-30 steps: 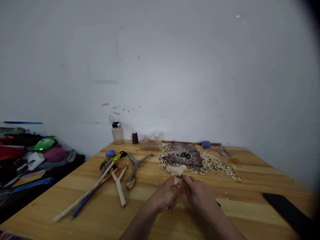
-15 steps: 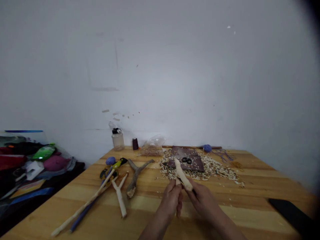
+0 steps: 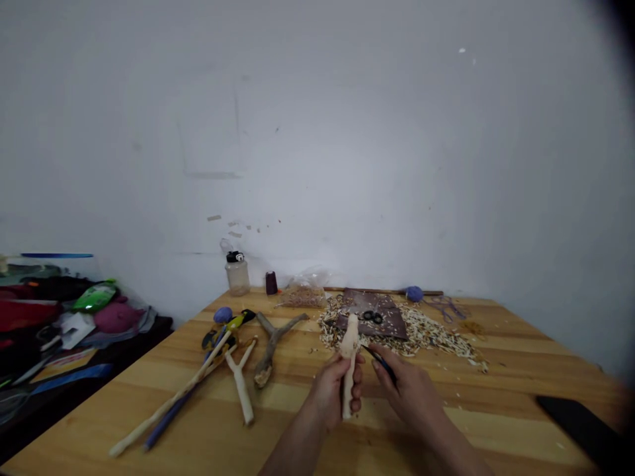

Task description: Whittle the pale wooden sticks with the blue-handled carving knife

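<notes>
Pale peeled wooden stick stands almost upright in a person's closed left hand, its long axis running from below the fist up past the thumb, its lumpy carved upper end pointing toward the far side of the table. The right hand lies just to the stick's right, pinched narrowly around a small black-handled knife, whose tip comes close to the upper part of the wood, though contact cannot be told from this view. The left hand is the one wrapped around the stick. Beyond them, on a honey-coloured wooden table, black scissors rest on a dark brown leather pad amid a spread of pale wood shavings. A clear plastic bag holds fine wood shavings beside a clear plastic bottle with a black cap. A forked branch lies to the left. Farther left, off the table, a clear-sided storage box holds red cloth and a bright green packet
</notes>
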A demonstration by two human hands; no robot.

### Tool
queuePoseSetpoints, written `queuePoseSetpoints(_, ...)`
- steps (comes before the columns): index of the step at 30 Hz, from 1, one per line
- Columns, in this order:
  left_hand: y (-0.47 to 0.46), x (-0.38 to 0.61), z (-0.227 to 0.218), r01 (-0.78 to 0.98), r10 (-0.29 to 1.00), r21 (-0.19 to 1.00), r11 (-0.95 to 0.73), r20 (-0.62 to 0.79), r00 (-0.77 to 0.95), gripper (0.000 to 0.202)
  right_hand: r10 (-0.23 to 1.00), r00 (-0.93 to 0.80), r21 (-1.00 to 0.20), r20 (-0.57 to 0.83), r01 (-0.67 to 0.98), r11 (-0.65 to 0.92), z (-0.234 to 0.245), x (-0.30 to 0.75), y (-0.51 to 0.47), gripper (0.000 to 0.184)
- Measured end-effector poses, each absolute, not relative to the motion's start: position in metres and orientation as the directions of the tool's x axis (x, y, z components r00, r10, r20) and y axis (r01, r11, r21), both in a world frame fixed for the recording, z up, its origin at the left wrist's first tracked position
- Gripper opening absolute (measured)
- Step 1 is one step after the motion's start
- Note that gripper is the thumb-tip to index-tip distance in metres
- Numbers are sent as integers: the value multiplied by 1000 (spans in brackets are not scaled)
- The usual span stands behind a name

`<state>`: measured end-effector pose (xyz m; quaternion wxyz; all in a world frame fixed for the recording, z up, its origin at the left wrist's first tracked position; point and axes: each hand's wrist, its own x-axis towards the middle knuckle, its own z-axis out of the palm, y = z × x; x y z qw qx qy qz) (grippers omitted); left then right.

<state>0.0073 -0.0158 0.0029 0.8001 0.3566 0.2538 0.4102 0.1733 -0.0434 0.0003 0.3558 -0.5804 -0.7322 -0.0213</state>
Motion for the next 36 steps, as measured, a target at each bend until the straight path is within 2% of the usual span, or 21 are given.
queuePoseSetpoints(10, -13, 7, -1, -436, 837, 816, 380, -103, 537, 26, 827, -134, -370, 546, 847, 382, -2, 172, -42, 35)
queuePoseSetpoints(28, -13, 3, 3, -297, 656, 761, 577, -215, 724, 25, 862, -193, -358, 468, 851, 385, -1, 170, -44, 36)
queuePoseSetpoints(32, -20, 5, 10, -268, 673, 794, 545, -224, 705, 28, 866, -179, -299, 468, 889, 345, -3, 165, -45, 36)
queuePoseSetpoints(36, -25, 7, 13, -220, 727, 857, 466, -229, 647, 31, 877, -171, -173, 449, 946, 273, -3, 161, -48, 31)
